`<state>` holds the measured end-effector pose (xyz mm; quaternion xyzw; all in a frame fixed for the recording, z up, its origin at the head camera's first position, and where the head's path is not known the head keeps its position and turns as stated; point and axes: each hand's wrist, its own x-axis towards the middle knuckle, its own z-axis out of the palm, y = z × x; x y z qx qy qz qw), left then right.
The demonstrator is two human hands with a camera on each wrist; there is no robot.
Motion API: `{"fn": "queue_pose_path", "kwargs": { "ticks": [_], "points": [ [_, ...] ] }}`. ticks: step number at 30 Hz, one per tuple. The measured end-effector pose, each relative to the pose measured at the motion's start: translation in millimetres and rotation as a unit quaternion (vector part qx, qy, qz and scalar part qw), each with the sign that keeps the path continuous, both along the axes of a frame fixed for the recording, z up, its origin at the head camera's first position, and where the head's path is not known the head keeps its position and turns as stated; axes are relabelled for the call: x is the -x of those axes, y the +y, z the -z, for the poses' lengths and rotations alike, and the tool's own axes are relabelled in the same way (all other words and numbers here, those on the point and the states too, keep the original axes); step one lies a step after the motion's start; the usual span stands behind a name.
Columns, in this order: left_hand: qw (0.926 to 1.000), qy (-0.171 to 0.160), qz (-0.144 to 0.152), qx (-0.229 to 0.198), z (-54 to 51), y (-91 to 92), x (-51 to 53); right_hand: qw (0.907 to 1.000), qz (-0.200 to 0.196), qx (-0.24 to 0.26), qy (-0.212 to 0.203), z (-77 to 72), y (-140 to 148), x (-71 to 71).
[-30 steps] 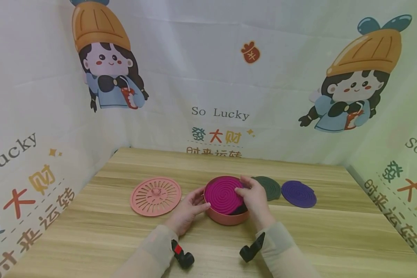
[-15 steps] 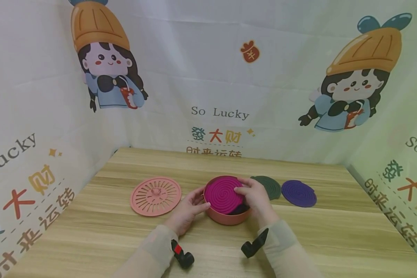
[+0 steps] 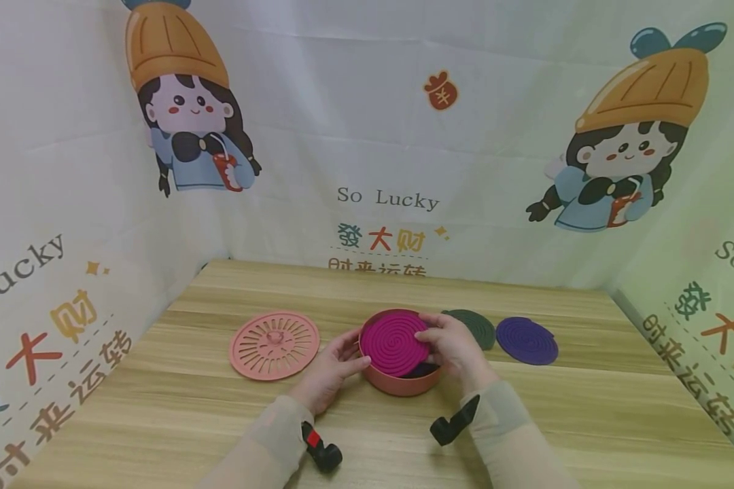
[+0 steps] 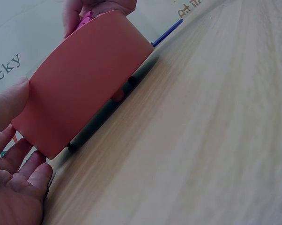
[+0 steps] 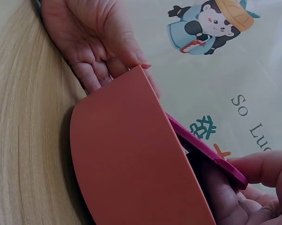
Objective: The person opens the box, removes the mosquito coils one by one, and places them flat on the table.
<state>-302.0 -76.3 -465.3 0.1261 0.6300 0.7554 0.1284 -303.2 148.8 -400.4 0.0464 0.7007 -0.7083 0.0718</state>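
Observation:
A round salmon-red box (image 3: pixel 400 386) with low walls stands on the table. My left hand (image 3: pixel 329 375) holds it at its left side, thumb at the rim and fingers against the wall. A magenta mosquito coil (image 3: pixel 395 343) lies across the box's opening. My right hand (image 3: pixel 455 350) pinches the coil's right edge, thumb above and fingers beneath. In the right wrist view the magenta coil (image 5: pixel 204 149) is tilted, its pinched end raised above the rim. Something black (image 3: pixel 422 371) shows inside the box below it; its kind is unclear.
A pink slotted lid (image 3: pixel 274 346) with a knob lies left of the box. To the right lie a dark green coil (image 3: pixel 478 330), partly behind my right hand, and a purple coil (image 3: pixel 527 340). A printed cloth (image 3: pixel 391 136) hangs behind the wooden table (image 3: pixel 587 421).
My right hand and wrist have shifted slightly to the right, the pinch on the magenta mosquito coil kept. The left hand and the box have stayed in place.

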Motion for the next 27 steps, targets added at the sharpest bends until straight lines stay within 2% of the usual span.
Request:
{"fn": "queue_pose_path", "kwargs": {
  "ticks": [3,10,18,27],
  "points": [
    [1.0,0.004,0.002,0.002,0.1,0.2,0.3,1.0,-0.001,-0.005,0.005,0.5,1,0.7],
    [0.9999,0.011,-0.002,0.01,0.5,0.4,0.8,0.9995,-0.004,0.027,0.012,1.3,5,0.4],
    [0.9998,0.016,-0.001,0.009,2.1,0.0,0.9,0.9989,0.01,0.044,0.012,3.1,9,-0.5],
    [0.9999,0.011,-0.003,0.001,2.1,0.1,0.6,0.9959,0.011,0.089,0.009,4.7,12,-0.6]
  ]
}}
